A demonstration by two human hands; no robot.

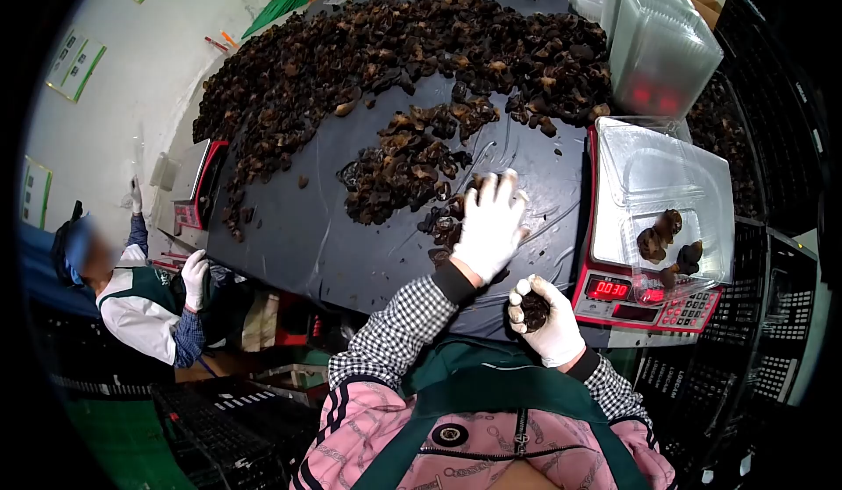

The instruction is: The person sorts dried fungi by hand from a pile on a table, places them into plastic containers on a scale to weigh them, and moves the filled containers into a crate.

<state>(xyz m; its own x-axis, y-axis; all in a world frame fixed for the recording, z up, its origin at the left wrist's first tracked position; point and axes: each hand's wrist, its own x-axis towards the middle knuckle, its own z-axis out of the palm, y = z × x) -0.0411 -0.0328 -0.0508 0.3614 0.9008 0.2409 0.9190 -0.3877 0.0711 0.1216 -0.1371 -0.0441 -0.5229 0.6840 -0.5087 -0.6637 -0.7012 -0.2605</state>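
My left hand [491, 228], in a white glove, lies over the edge of a small heap of dark brown wood ear mushrooms [399, 170] with its fingers stretched out. What is under the palm is hidden. My right hand [554, 328], also gloved, is curled palm up around a dark mushroom [531, 311] near the table's front edge. To its right stands a red digital scale [596, 301] reading 0.030. On the scale sits an open clear plastic box [627, 227] with a few mushroom pieces [658, 237] inside.
A large mound of mushrooms [395, 47] covers the back of the dark-sheeted table [298, 249]. Stacked clear boxes [662, 51] stand behind the scale. At left, a co-worker [145, 301] in white gloves is beside another scale [200, 183]. Black crates [776, 288] line the right side.
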